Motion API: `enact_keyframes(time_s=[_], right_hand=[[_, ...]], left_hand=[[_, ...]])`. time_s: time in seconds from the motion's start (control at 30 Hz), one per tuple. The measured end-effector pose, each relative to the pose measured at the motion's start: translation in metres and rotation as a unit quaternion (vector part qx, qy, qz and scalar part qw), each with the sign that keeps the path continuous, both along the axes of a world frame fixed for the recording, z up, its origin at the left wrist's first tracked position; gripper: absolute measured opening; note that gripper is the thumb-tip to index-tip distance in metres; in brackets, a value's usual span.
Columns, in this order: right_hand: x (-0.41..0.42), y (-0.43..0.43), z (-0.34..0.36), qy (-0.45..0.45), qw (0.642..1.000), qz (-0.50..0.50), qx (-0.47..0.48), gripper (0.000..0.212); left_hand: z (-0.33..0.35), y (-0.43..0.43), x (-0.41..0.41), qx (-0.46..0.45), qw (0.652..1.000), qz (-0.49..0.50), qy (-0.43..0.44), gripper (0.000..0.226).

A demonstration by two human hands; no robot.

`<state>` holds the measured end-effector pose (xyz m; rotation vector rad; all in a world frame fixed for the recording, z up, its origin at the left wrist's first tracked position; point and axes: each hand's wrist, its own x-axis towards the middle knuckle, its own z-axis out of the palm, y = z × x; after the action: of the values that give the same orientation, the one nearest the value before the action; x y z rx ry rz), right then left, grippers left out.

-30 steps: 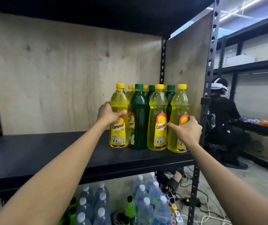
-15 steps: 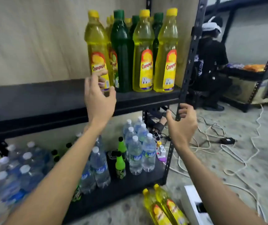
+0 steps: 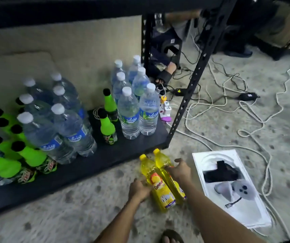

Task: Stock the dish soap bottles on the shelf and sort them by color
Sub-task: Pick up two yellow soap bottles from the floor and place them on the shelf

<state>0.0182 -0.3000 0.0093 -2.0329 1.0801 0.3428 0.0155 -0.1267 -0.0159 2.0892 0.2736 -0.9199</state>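
Dish soap bottles, two yellow ones, lay side by side on the speckled floor [image 3: 88, 204] just in front of the bottom shelf [image 3: 105, 160], their yellow caps pointing toward it. We had our left hand [image 3: 139, 189] against the left bottle [image 3: 158, 185], fingers curled around its side at the label, gripping it. Our right hand [image 3: 179, 171] lay over the right bottle [image 3: 165, 165], fingers bent across its body in a loose grasp with the thumb raised; how firmly it clasped we could not tell. The two bottles touched each other along their length.

On the bottom shelf stood clear water bottles [image 3: 130, 113] with white caps, and bright green bottles [image 3: 108, 127] with black caps, some upright and some lying at the left. A white open box [image 3: 228, 190] holding dark and grey items sat on the floor just right of our right forearm. White and black cables [image 3: 246, 109] trailed over the floor beyond the shelf post [image 3: 193, 81].
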Motion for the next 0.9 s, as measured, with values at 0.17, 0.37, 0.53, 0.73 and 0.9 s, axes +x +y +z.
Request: enact_keyframes(time_s=[0.17, 0.37, 0.53, 0.73, 0.9], right_hand=[[0.019, -0.013, -0.051, 0.05, 0.998, 0.044, -0.009, 0.072], [0.017, -0.02, -0.079, 0.098, 0.99, 0.096, -0.017, 0.065], [0.009, -0.013, -0.079, 0.085, 0.988, 0.115, -0.063, 0.054], [-0.026, 0.014, -0.058, 0.031, 0.992, 0.096, -0.074, 0.059], [-0.049, 0.043, -0.007, -0.08, 0.994, 0.052, -0.062, 0.066]], left_hand=[[-0.069, -0.025, 0.019, -0.089, 0.984, 0.117, 0.101, 0.071], [-0.106, -0.056, 0.011, -0.103, 0.97, 0.191, 0.106, 0.096], [-0.098, -0.056, 0.005, -0.046, 0.978, 0.195, 0.053, 0.079], [-0.06, 0.006, -0.013, 0.06, 0.992, 0.071, 0.082, 0.052], [-0.002, 0.071, -0.033, 0.144, 0.987, 0.02, -0.074, 0.08]])
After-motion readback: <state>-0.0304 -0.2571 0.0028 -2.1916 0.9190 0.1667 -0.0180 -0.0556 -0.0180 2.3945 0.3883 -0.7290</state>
